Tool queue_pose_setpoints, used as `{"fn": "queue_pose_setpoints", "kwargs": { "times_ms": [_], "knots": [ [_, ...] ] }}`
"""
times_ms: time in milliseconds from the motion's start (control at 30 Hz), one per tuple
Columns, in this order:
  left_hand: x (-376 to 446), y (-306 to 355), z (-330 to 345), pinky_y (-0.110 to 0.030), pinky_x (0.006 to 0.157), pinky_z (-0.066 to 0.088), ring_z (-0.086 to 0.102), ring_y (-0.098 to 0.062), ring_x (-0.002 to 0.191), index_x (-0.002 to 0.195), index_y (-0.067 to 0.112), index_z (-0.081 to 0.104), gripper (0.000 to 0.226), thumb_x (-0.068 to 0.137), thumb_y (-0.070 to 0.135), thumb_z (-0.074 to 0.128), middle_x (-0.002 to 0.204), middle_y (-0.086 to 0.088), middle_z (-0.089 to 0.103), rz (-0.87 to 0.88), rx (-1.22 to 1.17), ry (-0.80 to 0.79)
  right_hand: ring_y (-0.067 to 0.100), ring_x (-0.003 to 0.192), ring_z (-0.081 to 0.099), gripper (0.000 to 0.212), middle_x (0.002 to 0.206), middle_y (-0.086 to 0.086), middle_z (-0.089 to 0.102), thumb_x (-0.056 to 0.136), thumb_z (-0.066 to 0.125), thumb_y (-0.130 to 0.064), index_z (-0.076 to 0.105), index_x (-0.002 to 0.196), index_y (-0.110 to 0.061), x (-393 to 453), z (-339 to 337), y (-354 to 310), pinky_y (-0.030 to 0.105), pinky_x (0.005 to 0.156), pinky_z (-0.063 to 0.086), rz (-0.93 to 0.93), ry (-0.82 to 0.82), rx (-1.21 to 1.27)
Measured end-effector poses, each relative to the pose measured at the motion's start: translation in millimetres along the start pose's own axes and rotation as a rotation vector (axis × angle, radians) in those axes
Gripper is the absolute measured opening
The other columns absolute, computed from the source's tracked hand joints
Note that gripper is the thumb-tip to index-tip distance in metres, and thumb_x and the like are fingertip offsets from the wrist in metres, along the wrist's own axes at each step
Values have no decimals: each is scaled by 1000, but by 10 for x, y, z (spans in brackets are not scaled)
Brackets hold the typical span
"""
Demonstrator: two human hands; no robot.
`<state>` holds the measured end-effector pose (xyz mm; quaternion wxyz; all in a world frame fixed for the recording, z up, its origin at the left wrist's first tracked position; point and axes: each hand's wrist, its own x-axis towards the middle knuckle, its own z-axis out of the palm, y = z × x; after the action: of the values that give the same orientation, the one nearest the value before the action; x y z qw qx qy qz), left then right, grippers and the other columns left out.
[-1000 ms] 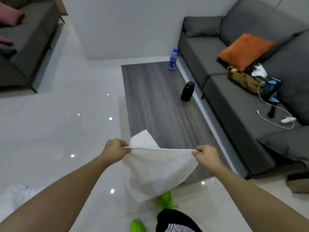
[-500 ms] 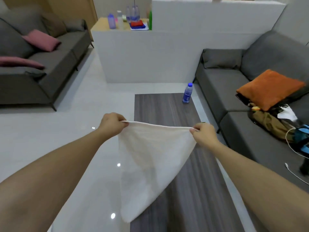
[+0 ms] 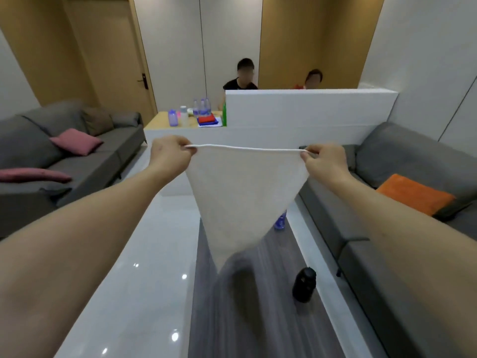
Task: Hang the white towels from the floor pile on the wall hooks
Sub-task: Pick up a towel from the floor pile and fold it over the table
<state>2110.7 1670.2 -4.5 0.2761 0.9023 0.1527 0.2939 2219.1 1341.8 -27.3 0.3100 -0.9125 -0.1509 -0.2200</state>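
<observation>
Grey sofas flanked me; my left hand (image 3: 169, 155) and right hand (image 3: 325, 161) each pinched a corner of the white towel (image 3: 245, 192), stretched taut at chest height. Carrying step; no hooks were visible, so finding them came next.

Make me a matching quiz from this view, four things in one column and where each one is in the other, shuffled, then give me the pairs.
Things:
1. white towel
2. orange cushion
3. black bottle
4. red cloth

Places:
A. on the grey-brown wooden table
B. on the counter beside the white partition
C. stretched between both hands
D. on the grey sofa at the right

Pairs: 1-C, 2-D, 3-A, 4-B
</observation>
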Motion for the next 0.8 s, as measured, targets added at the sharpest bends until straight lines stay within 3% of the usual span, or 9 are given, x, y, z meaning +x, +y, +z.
{"fn": "queue_pose_setpoints", "kwargs": {
  "times_ms": [167,300,433,633,800],
  "knots": [
    [-82,94,218,-23,73,41,61,-14,83,89,18,77,14,89,23,64,81,5,67,38,-36,-39,26,85,63,19,85,5,72,90,61,-28,74,87,-14,-119,10,345,30,70,41,17,-4,-16],
    [-458,-100,548,-15,57,40,58,-9,68,75,24,73,13,85,21,65,68,11,64,-3,-49,-117,26,86,63,16,86,4,73,89,63,-27,75,88,-17,-527,244,696,26,68,34,84,-71,-26],
    [-1000,-423,916,-19,52,40,56,-6,60,72,26,71,16,85,22,62,62,11,62,-84,-48,-239,26,84,63,15,84,5,72,88,64,-25,76,88,-16,-1116,557,1005,27,67,36,200,-202,-27],
    [-1966,-1006,1354,-17,52,37,56,-9,66,93,20,77,16,90,25,62,77,4,64,-207,21,-401,25,81,64,15,81,6,70,89,64,-25,76,89,-16,-2254,945,1297,32,73,49,378,-374,-42],
    [-2864,-1437,1431,-19,61,41,59,-7,74,97,19,77,16,91,26,63,83,5,67,-286,51,-536,19,73,62,15,76,0,68,91,63,-26,76,93,-19,-3226,1078,1402,29,65,49,470,-500,-38]
  ]
}}
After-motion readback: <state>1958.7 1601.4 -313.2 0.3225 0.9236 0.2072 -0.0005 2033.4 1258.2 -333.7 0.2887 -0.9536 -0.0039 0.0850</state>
